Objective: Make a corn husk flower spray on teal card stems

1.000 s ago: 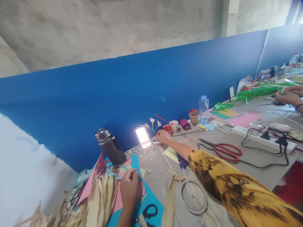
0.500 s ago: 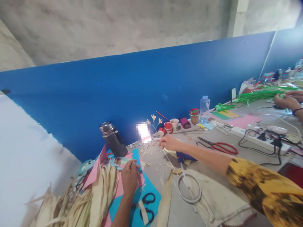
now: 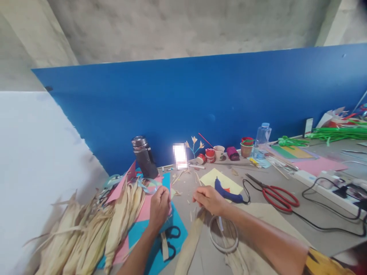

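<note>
My left hand (image 3: 160, 206) is closed in a pinch above blue and pink paper (image 3: 179, 233); whatever the fingertips hold is too small to make out. Across from it, my right hand (image 3: 210, 199) is also closed, fingers pointing left, its contents hidden. Beneath the right hand lies a pale corn husk strip (image 3: 190, 244). A white ring (image 3: 236, 244), like a tape roll, sits under the right forearm. Black-handled scissors (image 3: 172, 232) rest on the blue paper. Just beyond the right hand, a blue glue gun (image 3: 229, 195) lies on yellow paper (image 3: 210, 176).
Corn husks (image 3: 83, 233) are heaped at left beside a black thermos (image 3: 145, 158). Along the blue partition (image 3: 160, 95) stand a husk flower (image 3: 194, 145), a paper cup (image 3: 219, 152) and a plastic bottle (image 3: 262, 139). Red-handled scissors (image 3: 281, 198) and a power strip (image 3: 321, 193) occupy the right.
My right hand has drawn back from near the bright, blurred patch toward my left hand. The glue gun now shows more fully. My view has turned left; the co-worker's hands have left it.
</note>
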The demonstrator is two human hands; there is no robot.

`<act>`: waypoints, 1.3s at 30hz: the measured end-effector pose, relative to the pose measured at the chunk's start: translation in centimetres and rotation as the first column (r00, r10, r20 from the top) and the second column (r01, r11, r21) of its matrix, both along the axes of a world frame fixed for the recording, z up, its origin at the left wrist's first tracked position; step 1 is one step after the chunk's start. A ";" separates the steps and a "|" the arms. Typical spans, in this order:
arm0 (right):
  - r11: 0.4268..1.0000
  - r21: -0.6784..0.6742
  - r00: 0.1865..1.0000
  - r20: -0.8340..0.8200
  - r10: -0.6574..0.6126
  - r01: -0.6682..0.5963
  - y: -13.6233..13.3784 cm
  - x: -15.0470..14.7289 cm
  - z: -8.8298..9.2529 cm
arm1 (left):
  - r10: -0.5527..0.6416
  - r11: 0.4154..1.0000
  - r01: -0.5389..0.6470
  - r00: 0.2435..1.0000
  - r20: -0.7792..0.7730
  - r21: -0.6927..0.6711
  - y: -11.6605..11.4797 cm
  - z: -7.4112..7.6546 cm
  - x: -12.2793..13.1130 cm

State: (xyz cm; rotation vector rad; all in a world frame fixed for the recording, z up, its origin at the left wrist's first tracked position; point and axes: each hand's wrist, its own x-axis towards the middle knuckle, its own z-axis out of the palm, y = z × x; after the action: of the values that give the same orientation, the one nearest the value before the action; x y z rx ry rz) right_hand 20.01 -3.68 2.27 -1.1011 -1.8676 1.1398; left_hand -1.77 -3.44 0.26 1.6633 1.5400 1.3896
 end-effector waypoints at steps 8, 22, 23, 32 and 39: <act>0.954 0.283 0.989 0.080 -0.124 0.097 0.7 1.9 -2.4 | -0.011 0.998 0.018 0.992 -0.123 0.052 0.1 0.4 -0.4; 0.797 0.330 0.858 -0.090 -0.506 0.505 2.3 4.6 -2.5 | 0.041 0.995 -0.063 0.963 0.268 0.075 0.4 -0.2 0.2; 0.785 0.323 0.842 -0.081 -0.534 0.529 2.4 4.7 -2.7 | 0.043 0.996 -0.065 0.949 0.312 0.059 0.3 -0.1 0.4; 0.665 0.438 0.735 0.013 -0.678 0.606 3.1 5.7 -3.9 | 0.004 1.000 -0.001 0.884 0.467 -0.008 -0.1 0.0 1.3; 0.759 0.446 0.826 0.073 -0.559 0.474 2.8 5.9 -3.5 | 0.017 1.000 -0.021 0.986 0.168 0.017 0.0 1.2 -0.4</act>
State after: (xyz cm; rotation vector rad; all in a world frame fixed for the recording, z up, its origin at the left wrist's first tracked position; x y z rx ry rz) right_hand 25.93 -0.86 -1.27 -1.3979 -1.6723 0.2999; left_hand -2.16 -3.41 1.47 1.5035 1.4546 1.5176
